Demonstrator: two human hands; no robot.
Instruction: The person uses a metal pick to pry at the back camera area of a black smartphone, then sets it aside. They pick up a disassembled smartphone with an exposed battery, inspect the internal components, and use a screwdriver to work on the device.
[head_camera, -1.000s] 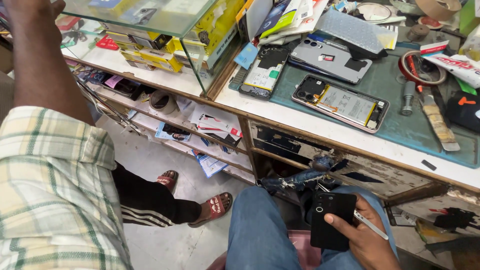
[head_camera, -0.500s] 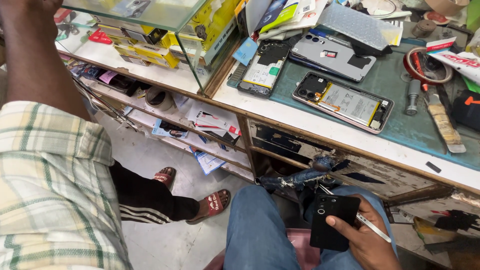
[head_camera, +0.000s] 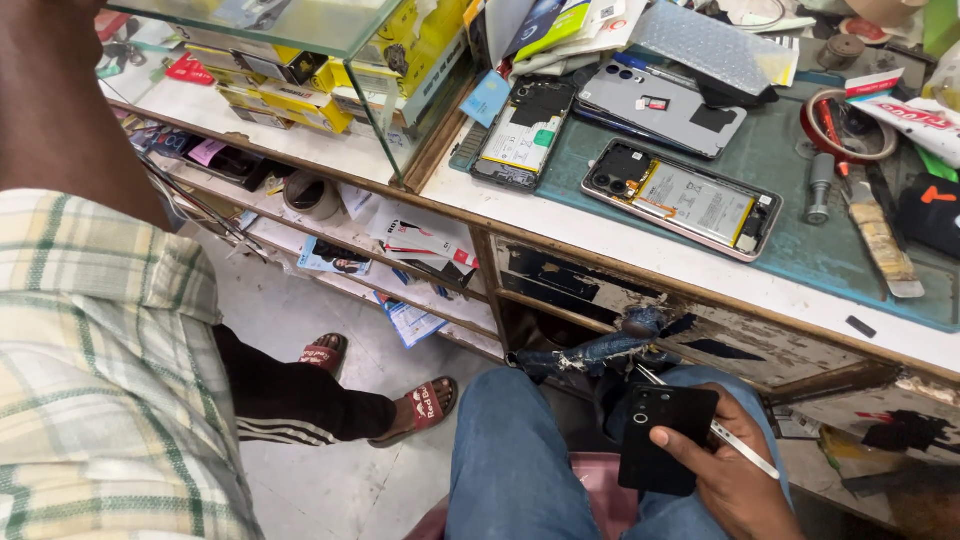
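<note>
Bright, even daylight, soft shadows under the bench, mild glare on glass, slight edge blur.

— What sort of place is this?

— A phone repair shop. Opened phones with bare batteries (head_camera: 690, 200) lie on a green work mat (head_camera: 790, 170) on the far worn wooden counter (head_camera: 640, 270), beside a grey screwdriver (head_camera: 818, 186) and a red tape roll (head_camera: 848, 125).

— And the selling side?

— At far left, a glass display case (head_camera: 330, 40) holds yellow boxes (head_camera: 300, 100), with packaged accessories (head_camera: 420, 235) on the shelves below.

Matt black phone back (head_camera: 665, 436), denim jeans (head_camera: 515, 450), worn wooden bench (head_camera: 700, 300).
</note>
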